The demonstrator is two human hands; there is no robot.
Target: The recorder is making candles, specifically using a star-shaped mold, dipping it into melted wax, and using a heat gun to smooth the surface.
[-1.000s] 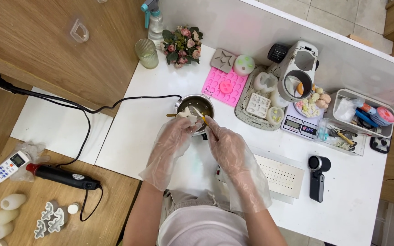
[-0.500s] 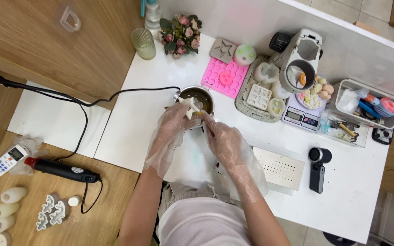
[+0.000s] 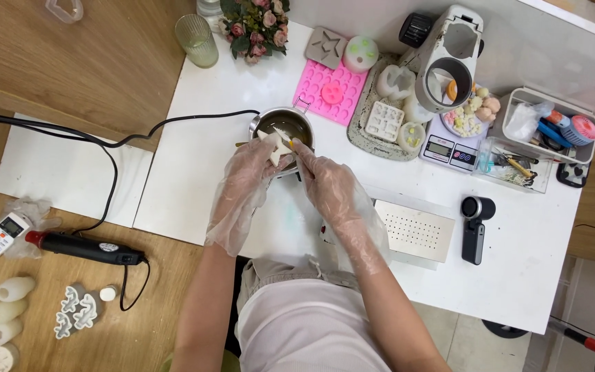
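Head view: the gloved left hand (image 3: 246, 180) pinches a pale star-shaped piece (image 3: 274, 146) over the small metal pot (image 3: 284, 127), just beyond its fingertips. The right hand (image 3: 330, 184) grips a thin stick (image 3: 285, 136) against the piece — work on it looks unfinished. The pink mould (image 3: 329, 89) lies farther out.

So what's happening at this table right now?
A person in clear plastic gloves works over a small metal pot on a white table. The left hand holds a white star-shaped piece at the pot's rim; the right hand holds a thin tool against it. A pink mould lies beyond.
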